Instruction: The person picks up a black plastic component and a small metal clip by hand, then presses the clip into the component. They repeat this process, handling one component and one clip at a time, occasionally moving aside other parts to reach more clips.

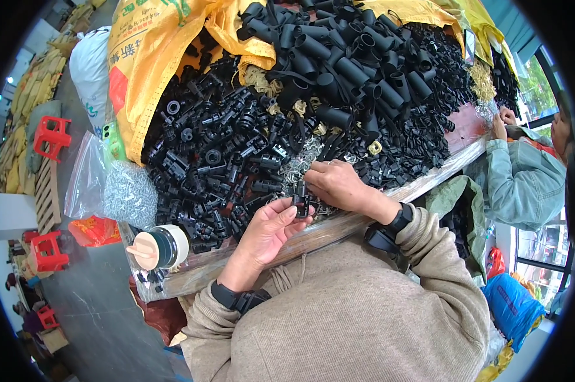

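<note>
My left hand [273,230] is closed, palm up, with thumb and fingers round a small black plastic part [300,198] that stands upright. Just above and to the right, my right hand [339,184] has its fingers bent together near the top of that part. Whatever its fingertips pinch, if anything, is hidden. Beside and behind the fingers lies a small heap of silvery metal rings or clips [298,164]. To the left spreads a big pile of black plastic fittings [201,153]. Black tubes [348,70] are heaped at the far side, and small black pieces [407,143] lie to the right.
A lidded cup [162,247] stands at the table's left corner, by a clear bag of small silvery pieces [130,194]. Yellow woven sacks [150,70] rise behind. At the right another person [519,175] works at the same table. Red stools [50,137] stand on the left floor.
</note>
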`<act>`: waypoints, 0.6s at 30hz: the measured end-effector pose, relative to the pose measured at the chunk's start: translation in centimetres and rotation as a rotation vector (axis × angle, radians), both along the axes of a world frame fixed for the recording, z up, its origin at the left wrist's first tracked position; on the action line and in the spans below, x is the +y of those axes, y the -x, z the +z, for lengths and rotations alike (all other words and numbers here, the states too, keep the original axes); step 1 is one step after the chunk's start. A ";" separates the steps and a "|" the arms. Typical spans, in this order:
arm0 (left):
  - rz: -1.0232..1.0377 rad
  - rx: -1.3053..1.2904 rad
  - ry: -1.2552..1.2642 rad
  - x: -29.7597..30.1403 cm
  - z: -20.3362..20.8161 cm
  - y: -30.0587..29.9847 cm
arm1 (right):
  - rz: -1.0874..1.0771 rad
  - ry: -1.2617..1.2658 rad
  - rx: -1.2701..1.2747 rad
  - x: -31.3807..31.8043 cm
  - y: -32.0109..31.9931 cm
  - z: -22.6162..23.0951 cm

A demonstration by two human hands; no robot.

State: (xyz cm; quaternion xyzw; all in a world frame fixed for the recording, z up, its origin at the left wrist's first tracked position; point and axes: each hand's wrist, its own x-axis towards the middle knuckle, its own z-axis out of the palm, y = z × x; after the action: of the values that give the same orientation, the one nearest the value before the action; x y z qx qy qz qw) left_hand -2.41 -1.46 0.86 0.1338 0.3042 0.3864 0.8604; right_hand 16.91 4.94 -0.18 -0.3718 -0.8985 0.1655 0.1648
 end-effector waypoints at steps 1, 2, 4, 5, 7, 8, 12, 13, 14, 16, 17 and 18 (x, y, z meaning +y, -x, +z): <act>0.014 0.003 0.007 0.0 0.1 0.0 | -0.004 0.039 -0.003 0.0 -0.1 -0.1; 0.012 0.005 0.006 0.0 0.1 -0.1 | -0.009 0.079 -0.007 0.0 -0.2 -0.1; 0.009 0.005 0.006 0.2 0.0 -0.3 | -0.020 0.109 0.032 0.1 -0.8 -0.1; 0.006 0.005 0.006 0.3 0.0 -0.4 | -0.029 0.140 0.070 0.1 -1.3 -0.1; 0.010 -0.001 0.007 0.4 -0.2 -0.6 | -0.036 0.170 0.108 0.2 -1.4 0.2; 0.015 -0.008 0.008 0.5 -0.2 -0.7 | -0.060 0.234 0.189 0.1 -1.4 0.5; 0.085 -0.027 0.033 0.7 -0.8 -1.0 | -0.069 0.329 0.398 -0.5 -1.2 2.4; 0.118 -0.034 0.045 0.7 -0.9 -1.0 | -0.032 0.296 0.444 -0.8 -0.9 2.8; 0.119 -0.034 0.046 0.6 -1.0 -1.1 | 0.007 0.263 0.489 -1.0 -0.7 3.0; 0.140 -0.040 0.037 0.7 -0.9 -1.3 | 0.023 0.205 0.465 -1.3 -0.1 2.4; 0.149 -0.042 0.032 0.7 -0.8 -1.4 | 0.039 0.145 0.441 -1.5 0.2 2.1; 0.149 -0.042 0.032 0.7 -0.7 -1.5 | 0.054 0.085 0.416 -1.6 0.4 1.9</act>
State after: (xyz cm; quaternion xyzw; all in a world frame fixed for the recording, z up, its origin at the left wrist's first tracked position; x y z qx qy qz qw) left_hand -0.92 -0.73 0.18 0.0887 0.3013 0.4471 0.8375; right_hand 16.55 3.30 1.74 -0.3119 -0.8470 0.2807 0.3264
